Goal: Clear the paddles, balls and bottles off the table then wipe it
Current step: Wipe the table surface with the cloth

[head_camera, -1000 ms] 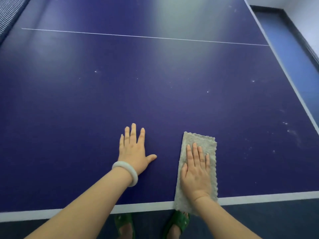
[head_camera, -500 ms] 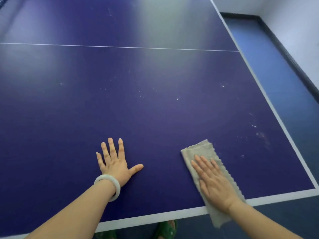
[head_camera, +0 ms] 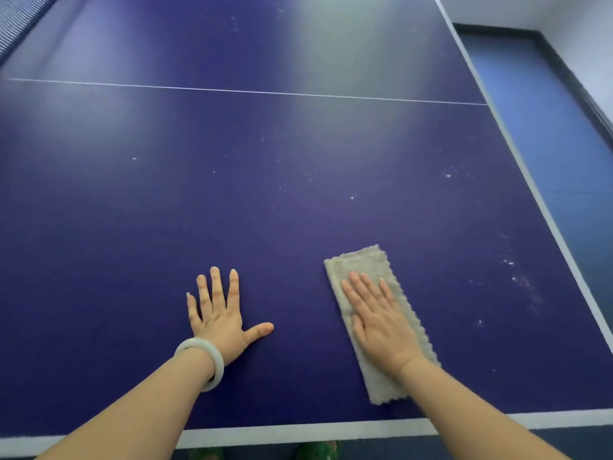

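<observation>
Wiping is the step now: the grey cloth [head_camera: 361, 268] lies at lower right on the blue counter [head_camera: 298, 167], under the flat, straight-fingered right hand [head_camera: 381, 323]. The left hand [head_camera: 219, 318] rests released at lower centre. Next, I judge, push toward the white specks [head_camera: 517, 280] at right.

On the dark blue desk [head_camera: 298, 200], close to its white-striped near edge, the left grip [head_camera: 220, 315], with a pale bangle [head_camera: 212, 358] at the wrist, lies flat with its fingers spread, while the right grip [head_camera: 381, 323] presses with straight fingers on a folded beige cloth [head_camera: 363, 260] lying apart from the left.
</observation>
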The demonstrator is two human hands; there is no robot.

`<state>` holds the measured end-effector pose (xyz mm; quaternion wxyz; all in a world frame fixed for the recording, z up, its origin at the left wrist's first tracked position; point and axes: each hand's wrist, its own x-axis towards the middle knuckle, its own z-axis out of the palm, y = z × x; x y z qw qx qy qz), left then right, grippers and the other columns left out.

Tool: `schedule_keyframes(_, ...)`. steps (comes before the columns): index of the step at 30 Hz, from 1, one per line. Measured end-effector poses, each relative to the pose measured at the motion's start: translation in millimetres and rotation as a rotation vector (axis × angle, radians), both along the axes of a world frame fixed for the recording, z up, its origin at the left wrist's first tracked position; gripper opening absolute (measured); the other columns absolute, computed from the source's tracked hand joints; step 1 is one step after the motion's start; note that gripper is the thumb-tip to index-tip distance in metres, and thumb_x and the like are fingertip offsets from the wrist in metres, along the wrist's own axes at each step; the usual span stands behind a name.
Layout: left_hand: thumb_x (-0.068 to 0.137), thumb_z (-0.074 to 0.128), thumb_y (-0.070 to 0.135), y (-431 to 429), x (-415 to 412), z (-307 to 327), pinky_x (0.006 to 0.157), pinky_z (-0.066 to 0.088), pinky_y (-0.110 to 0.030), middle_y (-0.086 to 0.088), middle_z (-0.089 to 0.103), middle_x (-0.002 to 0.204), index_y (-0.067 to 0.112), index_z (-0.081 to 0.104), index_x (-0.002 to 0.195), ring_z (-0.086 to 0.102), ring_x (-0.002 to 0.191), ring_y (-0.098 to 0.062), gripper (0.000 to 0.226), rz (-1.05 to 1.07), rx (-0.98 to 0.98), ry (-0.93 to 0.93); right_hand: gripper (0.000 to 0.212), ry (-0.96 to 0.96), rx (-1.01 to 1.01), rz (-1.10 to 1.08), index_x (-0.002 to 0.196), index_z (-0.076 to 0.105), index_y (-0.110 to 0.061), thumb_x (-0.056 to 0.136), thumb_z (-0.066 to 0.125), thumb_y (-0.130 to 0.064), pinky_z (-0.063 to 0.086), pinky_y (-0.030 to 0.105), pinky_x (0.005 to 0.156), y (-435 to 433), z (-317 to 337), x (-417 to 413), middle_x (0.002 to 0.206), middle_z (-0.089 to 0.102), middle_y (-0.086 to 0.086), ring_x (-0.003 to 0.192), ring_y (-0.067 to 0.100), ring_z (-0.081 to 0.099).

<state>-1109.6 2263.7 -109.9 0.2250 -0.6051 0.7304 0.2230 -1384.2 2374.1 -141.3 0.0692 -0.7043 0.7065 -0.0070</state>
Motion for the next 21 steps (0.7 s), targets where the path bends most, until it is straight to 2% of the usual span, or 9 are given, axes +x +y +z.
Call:
schedule_keyframes(4, 0.073, 0.032, 0.091, -0.8, -1.3, -1.2, 0.116, -0.018, -0.053, -0.007, -0.056, 0.139, 0.024, -0.048, 0.133, -0.044, 0.136, -0.034, 0.120, 0.002, 0.005, -0.005, 0.064, 0.002, 0.058, -0.633, 0.157, 0.000, -0.024, 0.094, 0.006, -0.034, -0.004, 0.041, 0.124, -11.4, 3.7, -62.1, 0.166, 0.000, -0.003, 0.152, 0.010, -0.007)
schedule_keyframes(7, 0.073, 0.032, 0.090, -0.8, -1.4, -0.4, 0.116, -0.019, -0.053, -0.008, -0.056, 0.139, 0.024, -0.049, 0.131, -0.045, 0.135, -0.034, 0.119, 0.006, 0.016, -0.007, 0.061, -0.009, 0.072, -0.887, 0.157, -0.006, -0.016, 0.099, 0.010, -0.030, -0.004, 0.046, 0.123, -39.0, 8.8, -27.5, 0.166, -0.006, 0.004, 0.152, 0.019, -0.010)
schedule_keyframes(9, 0.074, 0.033, 0.090, -0.5, -0.8, 0.2, 0.115, -0.019, -0.053, -0.008, -0.054, 0.142, 0.025, -0.049, 0.131, -0.045, 0.135, -0.033, 0.119, 0.006, 0.022, -0.003, 0.061, -0.017, 0.052, -0.766, 0.156, -0.008, -0.014, 0.098, 0.008, -0.030, -0.009, 0.048, 0.122, -60.9, 8.2, 14.0, 0.165, -0.010, 0.006, 0.152, 0.022, -0.012)
schedule_keyframes(11, 0.075, 0.036, 0.088, 0.0, -0.6, 0.1, 0.116, -0.020, -0.052, -0.007, -0.053, 0.143, 0.026, -0.048, 0.134, -0.045, 0.135, -0.032, 0.120, 0.016, 0.024, 0.013, 0.063, -0.052, 0.033, -0.409, 0.156, -0.003, -0.015, 0.096, 0.005, -0.031, -0.011, 0.047, 0.121, -78.7, 3.2, 55.1, 0.164, -0.008, 0.004, 0.152, 0.021, -0.010)
schedule_keyframes(13, 0.075, 0.037, 0.088, 0.9, -0.6, 0.2, 0.117, -0.019, -0.052, -0.007, -0.053, 0.144, 0.027, -0.047, 0.135, -0.046, 0.134, -0.031, 0.120, 0.018, 0.018, 0.020, 0.064, -0.075, 0.057, -0.070, 0.157, 0.004, -0.018, 0.095, 0.004, -0.034, -0.008, 0.046, 0.122, -98.9, 3.2, 79.7, 0.165, -0.003, 0.002, 0.152, 0.019, -0.009)
schedule_keyframes(15, 0.075, 0.039, 0.087, 1.5, -0.5, 0.7, 0.117, -0.019, -0.052, -0.006, -0.053, 0.144, 0.028, -0.048, 0.133, -0.046, 0.134, -0.030, 0.120, 0.021, 0.014, 0.022, 0.068, -0.090, 0.100, 0.086, 0.158, 0.003, -0.020, 0.093, -0.002, -0.036, -0.009, 0.044, 0.123, -125.9, 8.6, 83.9, 0.165, -0.005, -0.002, 0.152, 0.016, -0.012)
schedule_keyframes(18, 0.076, 0.040, 0.086, 1.3, -1.2, 1.4, 0.117, -0.020, -0.051, -0.005, -0.053, 0.145, 0.029, -0.047, 0.134, -0.047, 0.134, -0.030, 0.120, 0.029, 0.017, 0.026, 0.065, -0.089, 0.096, 0.097, 0.159, 0.002, -0.025, 0.095, 0.001, -0.037, -0.012, 0.040, 0.122, -164.8, 10.7, 60.2, 0.166, -0.005, -0.005, 0.152, 0.012, -0.011)
schedule_keyframes(21, 0.076, 0.041, 0.086, 1.3, -0.5, 2.7, 0.116, -0.021, -0.051, -0.004, -0.052, 0.145, 0.029, -0.046, 0.135, -0.047, 0.134, -0.030, 0.119, 0.027, 0.025, 0.023, 0.058, -0.088, 0.089, -0.163, 0.159, 0.003, -0.025, 0.102, 0.017, -0.031, -0.011, 0.040, 0.123, -176.0, 7.6, 3.2, 0.166, -0.005, -0.006, 0.152, 0.012, -0.009)
